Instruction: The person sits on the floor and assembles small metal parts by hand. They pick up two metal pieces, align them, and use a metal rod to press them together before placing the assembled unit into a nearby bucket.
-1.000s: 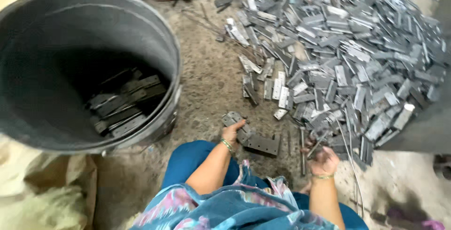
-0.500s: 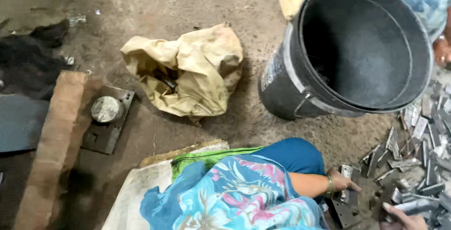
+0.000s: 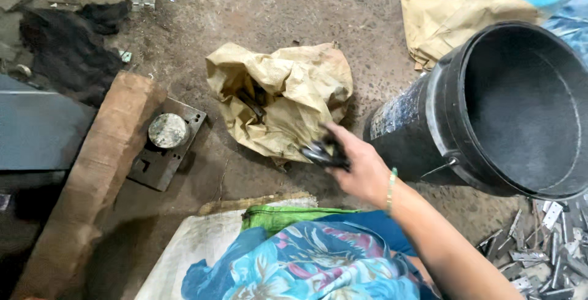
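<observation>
My right hand (image 3: pixel 361 168) reaches across to the left, its arm coming in from the lower right with a green bangle on the wrist. It is shut on a few dark metal pieces (image 3: pixel 320 153), held just above the near edge of a crumpled tan paper bag (image 3: pixel 288 91) on the dirt floor. A large black bucket (image 3: pixel 453 122) stands right of the hand, close to the wrist. My left hand is out of view. My lap in floral cloth (image 3: pixel 306 266) fills the bottom.
A pile of grey metal strips (image 3: pixel 545 257) lies at the lower right. A metal block with a round stud (image 3: pixel 166 131) sits left, beside a long cardboard-wrapped bar (image 3: pixel 98 171). Dark rags (image 3: pixel 67 49) lie at top left, another sack (image 3: pixel 465 6) at top right.
The view has swung left, away from the strip pile. My right hand has left the pile and moved left to the paper bag with metal pieces in it. The left hand has dropped out of view.
</observation>
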